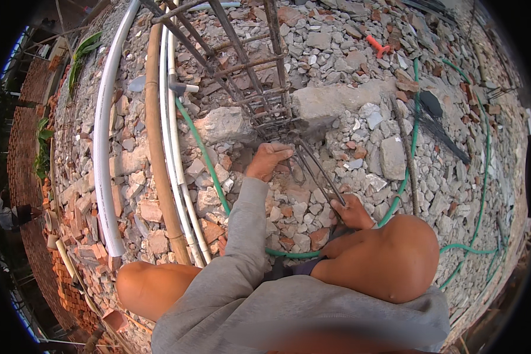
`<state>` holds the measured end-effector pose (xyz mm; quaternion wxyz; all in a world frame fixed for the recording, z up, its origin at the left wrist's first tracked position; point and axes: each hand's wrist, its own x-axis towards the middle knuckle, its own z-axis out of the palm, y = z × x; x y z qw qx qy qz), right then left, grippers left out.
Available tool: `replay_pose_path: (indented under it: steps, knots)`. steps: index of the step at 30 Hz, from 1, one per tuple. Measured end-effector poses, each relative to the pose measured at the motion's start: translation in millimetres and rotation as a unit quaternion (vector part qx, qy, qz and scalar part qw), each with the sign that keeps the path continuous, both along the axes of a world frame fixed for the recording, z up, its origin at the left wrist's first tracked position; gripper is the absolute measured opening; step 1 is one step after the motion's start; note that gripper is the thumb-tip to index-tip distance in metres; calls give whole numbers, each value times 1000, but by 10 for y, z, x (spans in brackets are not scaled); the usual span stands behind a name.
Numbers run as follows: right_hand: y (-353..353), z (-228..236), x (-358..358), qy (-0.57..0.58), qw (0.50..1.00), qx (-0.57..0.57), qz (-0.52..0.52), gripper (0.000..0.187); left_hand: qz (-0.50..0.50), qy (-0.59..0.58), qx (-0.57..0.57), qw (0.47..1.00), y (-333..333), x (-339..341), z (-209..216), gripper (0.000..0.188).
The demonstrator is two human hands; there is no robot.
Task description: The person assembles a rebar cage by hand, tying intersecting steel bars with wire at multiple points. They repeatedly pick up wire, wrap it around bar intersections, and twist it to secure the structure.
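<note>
1. The person squats on rubble, knees wide, facing the rebar cage (pixel 251 71), which rises from the stones toward the top edge, where it is cut off.
2. The left hand (pixel 268 160) lies at the foot of the cage, fingers curled together around a thin bent steel rod (pixel 317 172); the fingertips are hidden under the rod and the cage's lowest ties.
3. The right hand (pixel 353 212), nearer the person than the cage, is clamped on the rod's near end; its fingers are partly hidden behind the right knee.
4. A concrete block (pixel 336 100) lies just right of the cage's foot.
5. Left of the cage run white pipes (pixel 103 159) and a bamboo pole (pixel 159 165).
6. A green hose (pixel 203 150) passes the cage's left and disappears under the person's legs.
</note>
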<state>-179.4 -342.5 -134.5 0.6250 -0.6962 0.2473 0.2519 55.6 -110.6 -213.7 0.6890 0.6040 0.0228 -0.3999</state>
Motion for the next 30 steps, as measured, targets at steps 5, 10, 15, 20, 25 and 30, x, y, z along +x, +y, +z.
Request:
replay_pose_path:
  steps: [5,10,15,20,25,30]
  knots:
    - [-711,22,-704,-53,985,-161,30,44,-235,-332,356,841,-501,-88,105,36]
    - [-1672,-93,-1612,34,931,-359,51,53,-289,-203,93,931,-581,-137,36,51]
    - [-2129,51,-1981,111,856,-504,20,55,-100,119,-202,967,-688,-422,11,43]
    - [-1673,228,-1291,-80,791,-604,-59,57,-76,156,-213,962,-1173,-767,281,28]
    - [-970,158,-40,-260,932,-250,-39,52,-65,239,-259,933,-1307,-895,599,20]
    - [-810,171,605,-260,957,-41,-125,26,27,203,-328,922,-1173,-684,564,17]
